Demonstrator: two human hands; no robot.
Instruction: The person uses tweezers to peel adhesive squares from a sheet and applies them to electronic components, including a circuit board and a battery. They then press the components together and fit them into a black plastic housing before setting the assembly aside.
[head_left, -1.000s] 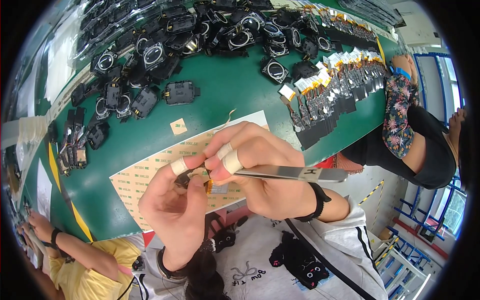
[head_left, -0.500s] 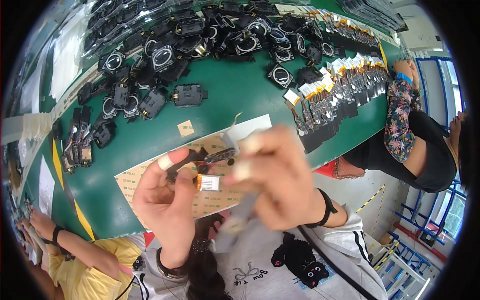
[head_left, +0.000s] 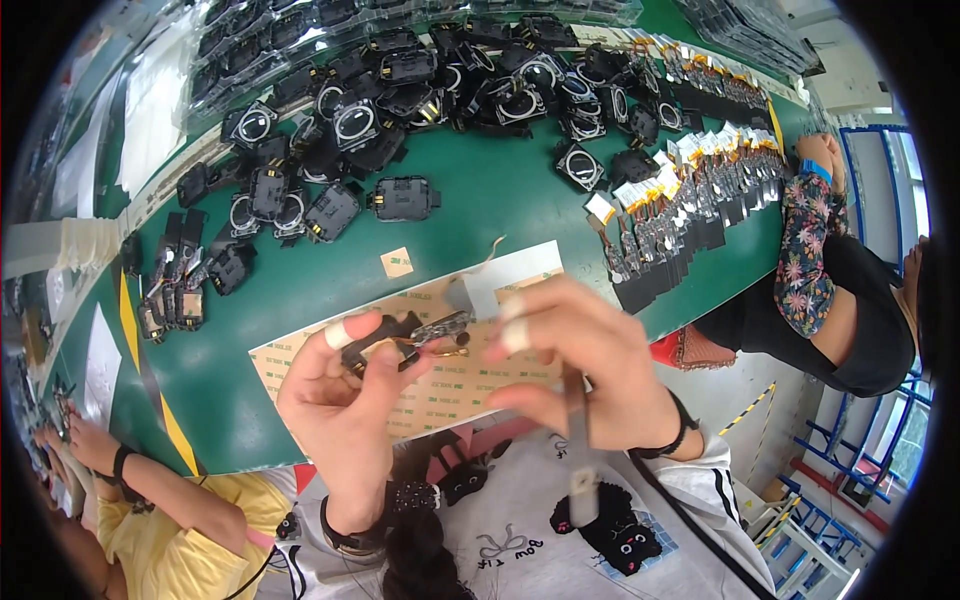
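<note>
My left hand (head_left: pixel 345 405) pinches a small black circuit assembly (head_left: pixel 432 330) with thin wires between its thumb and fingers. White tape wraps one of its fingertips. To its right is my right hand (head_left: pixel 610 375), thumb and index finger apart, with tape on two fingertips. A narrow grey metal tool that looks like tweezers (head_left: pixel 578 430) hangs down from the curled fingers of that hand, blurred at its lower end. Beneath both hands lies a tan sheet of adhesive pads (head_left: pixel 300 365). A pale sheet (head_left: pixel 535 265) sticks out behind it.
Black plastic housings (head_left: pixel 403 198) crowd the far and left parts of the green table (head_left: pixel 480 210). Rows of flat batteries with circuit boards (head_left: pixel 690 190) lie at right. One loose tan pad (head_left: pixel 397 262) sits beyond the sheet. Co-workers' arms (head_left: pixel 805 250) show on both sides.
The silvery battery seen beside my left thumb no longer shows there. My right hand has drawn rightward, its thumb and index finger spreading, and the metal tool has swung right with it.
</note>
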